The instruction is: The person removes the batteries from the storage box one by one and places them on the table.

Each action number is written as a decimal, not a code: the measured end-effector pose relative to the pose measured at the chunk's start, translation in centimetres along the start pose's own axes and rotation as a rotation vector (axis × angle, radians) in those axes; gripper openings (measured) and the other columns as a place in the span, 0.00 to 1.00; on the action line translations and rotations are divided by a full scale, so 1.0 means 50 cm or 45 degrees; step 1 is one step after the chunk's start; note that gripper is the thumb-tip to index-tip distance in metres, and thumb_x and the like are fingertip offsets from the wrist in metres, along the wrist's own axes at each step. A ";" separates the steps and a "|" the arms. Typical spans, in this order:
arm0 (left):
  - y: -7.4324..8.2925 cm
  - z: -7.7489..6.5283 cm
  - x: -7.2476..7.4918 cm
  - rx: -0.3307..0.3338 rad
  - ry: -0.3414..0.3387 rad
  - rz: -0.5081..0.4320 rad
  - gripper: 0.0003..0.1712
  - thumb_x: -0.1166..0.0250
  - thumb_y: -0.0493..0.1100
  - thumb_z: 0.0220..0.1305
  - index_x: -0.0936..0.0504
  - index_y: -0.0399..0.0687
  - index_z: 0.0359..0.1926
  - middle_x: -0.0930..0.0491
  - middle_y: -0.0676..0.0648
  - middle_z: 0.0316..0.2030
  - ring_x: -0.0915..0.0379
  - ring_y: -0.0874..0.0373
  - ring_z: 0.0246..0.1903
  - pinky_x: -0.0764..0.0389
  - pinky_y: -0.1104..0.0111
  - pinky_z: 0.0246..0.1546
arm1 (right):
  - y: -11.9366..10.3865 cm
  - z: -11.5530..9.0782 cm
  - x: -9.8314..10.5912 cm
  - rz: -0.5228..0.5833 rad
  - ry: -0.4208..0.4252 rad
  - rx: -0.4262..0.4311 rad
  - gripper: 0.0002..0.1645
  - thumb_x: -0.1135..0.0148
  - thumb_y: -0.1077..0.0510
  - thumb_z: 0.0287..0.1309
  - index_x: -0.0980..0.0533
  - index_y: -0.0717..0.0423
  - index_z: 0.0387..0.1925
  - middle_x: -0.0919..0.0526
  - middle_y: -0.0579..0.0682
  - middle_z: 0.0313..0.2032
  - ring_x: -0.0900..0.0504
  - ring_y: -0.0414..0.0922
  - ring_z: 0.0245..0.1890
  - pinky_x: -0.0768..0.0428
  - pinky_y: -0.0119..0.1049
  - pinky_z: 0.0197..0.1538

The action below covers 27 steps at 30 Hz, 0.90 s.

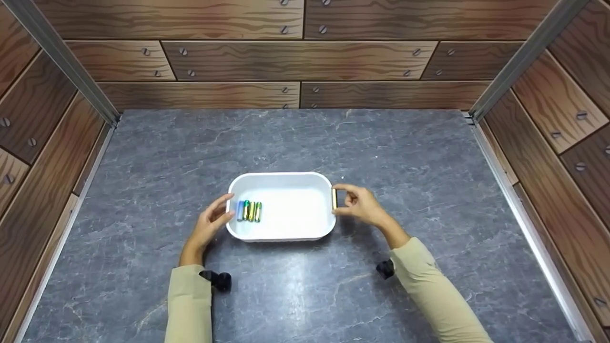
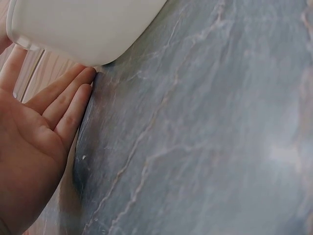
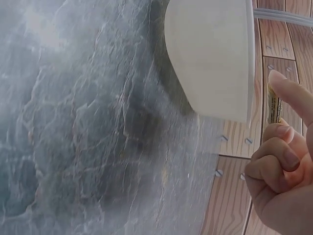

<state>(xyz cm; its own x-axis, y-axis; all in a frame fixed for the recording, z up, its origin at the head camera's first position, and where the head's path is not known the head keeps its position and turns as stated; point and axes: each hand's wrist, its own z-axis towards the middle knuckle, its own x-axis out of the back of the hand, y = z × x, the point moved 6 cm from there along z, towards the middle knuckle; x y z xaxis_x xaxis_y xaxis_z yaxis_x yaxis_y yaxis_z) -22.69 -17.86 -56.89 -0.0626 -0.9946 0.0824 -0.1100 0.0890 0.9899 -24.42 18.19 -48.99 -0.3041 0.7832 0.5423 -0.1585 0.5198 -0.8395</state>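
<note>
A white rectangular tub (image 1: 295,207) sits on the grey surface. Several AA-size batteries (image 1: 251,211) stand side by side in a row at its left end, green and gold, the leftmost bluish and blurred. My left hand (image 1: 209,224) touches the tub's left rim with thumb and forefinger spread; the left wrist view shows its other fingers (image 2: 66,105) straight beside the tub wall (image 2: 83,27). Over the right rim, my right hand (image 1: 360,206) pinches a gold battery (image 1: 334,199) by its ends between thumb and forefinger. That battery (image 3: 274,105) also shows in the right wrist view.
Wood-patterned panels (image 1: 300,59) rise behind the marbled grey surface (image 1: 286,143) and along both sides. Metal rails (image 1: 529,228) run along the side edges. A black wrist camera (image 1: 221,281) sits near the left cuff, another (image 1: 385,269) near the right.
</note>
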 end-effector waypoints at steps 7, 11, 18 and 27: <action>-0.001 -0.001 0.001 -0.017 0.000 0.009 0.29 0.39 0.34 0.64 0.31 0.39 0.66 0.26 0.30 0.60 0.22 0.56 0.53 0.25 0.78 0.50 | 0.003 -0.014 0.017 0.040 0.002 -0.020 0.35 0.26 0.68 0.43 0.27 0.71 0.56 0.37 0.42 0.18 0.39 0.31 0.18 0.38 0.23 0.25; 0.003 -0.003 0.002 -0.141 -0.034 -0.012 0.28 0.36 0.41 0.62 0.27 0.47 0.64 0.22 0.33 0.57 0.21 0.60 0.50 0.24 0.78 0.48 | 0.034 -0.011 0.021 0.019 0.005 -0.005 0.35 0.26 0.66 0.43 0.27 0.71 0.55 0.36 0.41 0.17 0.39 0.30 0.18 0.38 0.23 0.24; 0.003 -0.004 0.001 -0.129 -0.033 -0.027 0.29 0.35 0.39 0.62 0.28 0.44 0.64 0.23 0.31 0.57 0.21 0.65 0.47 0.23 0.77 0.48 | 0.062 -0.011 0.019 0.015 -0.020 -0.072 0.36 0.25 0.65 0.43 0.27 0.70 0.57 0.36 0.41 0.17 0.39 0.31 0.17 0.39 0.24 0.23; 0.002 -0.002 0.000 -0.044 -0.017 -0.011 0.28 0.41 0.31 0.64 0.32 0.37 0.66 0.27 0.29 0.61 0.23 0.48 0.57 0.24 0.78 0.49 | 0.086 -0.010 0.008 -0.010 -0.039 -0.116 0.36 0.25 0.64 0.44 0.27 0.69 0.57 0.36 0.41 0.17 0.39 0.32 0.17 0.39 0.24 0.23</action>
<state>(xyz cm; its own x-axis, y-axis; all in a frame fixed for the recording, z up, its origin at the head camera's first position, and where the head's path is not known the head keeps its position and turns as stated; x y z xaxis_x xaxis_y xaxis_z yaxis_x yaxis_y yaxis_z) -22.60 -17.85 -56.77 -0.0748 -0.9945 0.0727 -0.0761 0.0784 0.9940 -24.73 20.93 -52.38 -0.3320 0.7689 0.5464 -0.0750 0.5559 -0.8279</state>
